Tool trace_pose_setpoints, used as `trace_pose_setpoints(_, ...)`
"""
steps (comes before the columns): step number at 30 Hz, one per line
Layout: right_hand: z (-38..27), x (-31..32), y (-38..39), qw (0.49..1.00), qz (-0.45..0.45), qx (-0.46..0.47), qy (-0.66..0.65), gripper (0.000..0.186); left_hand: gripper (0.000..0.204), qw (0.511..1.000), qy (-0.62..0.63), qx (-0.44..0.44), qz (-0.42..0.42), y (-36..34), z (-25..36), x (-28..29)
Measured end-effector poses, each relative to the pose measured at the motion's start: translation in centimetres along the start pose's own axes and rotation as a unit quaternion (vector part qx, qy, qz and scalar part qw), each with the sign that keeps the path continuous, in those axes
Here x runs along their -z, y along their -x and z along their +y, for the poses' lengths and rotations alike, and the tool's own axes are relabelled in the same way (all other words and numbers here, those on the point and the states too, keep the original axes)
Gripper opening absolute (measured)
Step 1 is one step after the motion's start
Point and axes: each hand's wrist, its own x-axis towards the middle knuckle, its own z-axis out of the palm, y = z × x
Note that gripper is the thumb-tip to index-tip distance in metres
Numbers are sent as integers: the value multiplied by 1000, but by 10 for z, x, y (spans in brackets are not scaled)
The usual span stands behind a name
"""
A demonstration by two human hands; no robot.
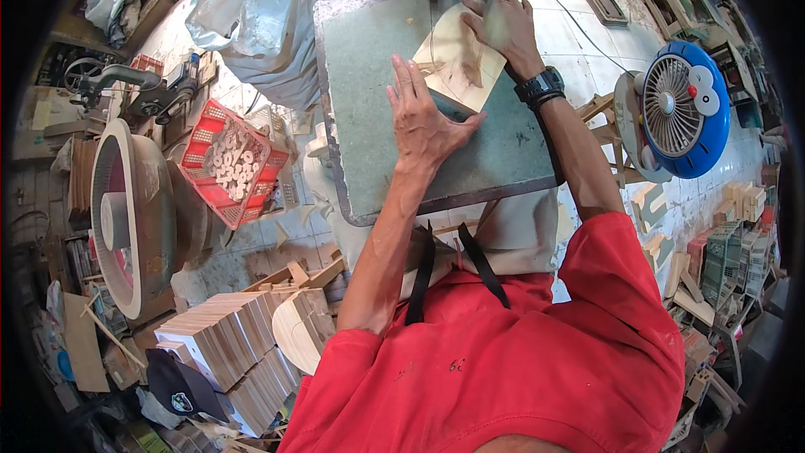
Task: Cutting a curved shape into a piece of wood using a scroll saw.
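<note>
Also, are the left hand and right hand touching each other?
Apart. The head view shows the left hand at the pale wooden block's near corner and the right hand at its far end, with bare wood visible between.

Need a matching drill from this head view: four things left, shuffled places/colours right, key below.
Things:
1. Wooden block
2. Fan
3. Crate
4. Wristwatch

Places/colours:
A. Dark, strapped round the right wrist
B. Red, holding small pale pieces
C. On the grey-green table, with the left hand against it
D. Blue, to the right of the table

Pairs: 1-C, 2-D, 3-B, 4-A
</note>
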Motion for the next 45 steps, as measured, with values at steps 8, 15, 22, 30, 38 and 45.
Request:
trace_pose_setpoints(8,-4,3,-4,998,-47,-37,-20,46,131,1000,-17,-21,15,-1,-3,0)
trace_pose_setpoints(15,-2,1,1,997,-37,-50,-41,45,132,1000,3,-29,-4,-4,-8,3)
trace_pose_setpoints(22,-6,6,1,995,-59,-73,-17,45,133,999,6,-34,-10,-5,-12,5)
trace_pose_setpoints(30,-2,1,2,994,-48,-90,-28,43,134,999,1,-40,-14,-6,-12,4)
trace_pose_setpoints(38,-30,24,18,927,-115,89,-347,43,134,999,0,-49,-10,-6,-17,4)
trace_pose_setpoints(45,-36,35,16,951,-168,166,-200,38,134,998,1,-61,-13,-8,-19,3)
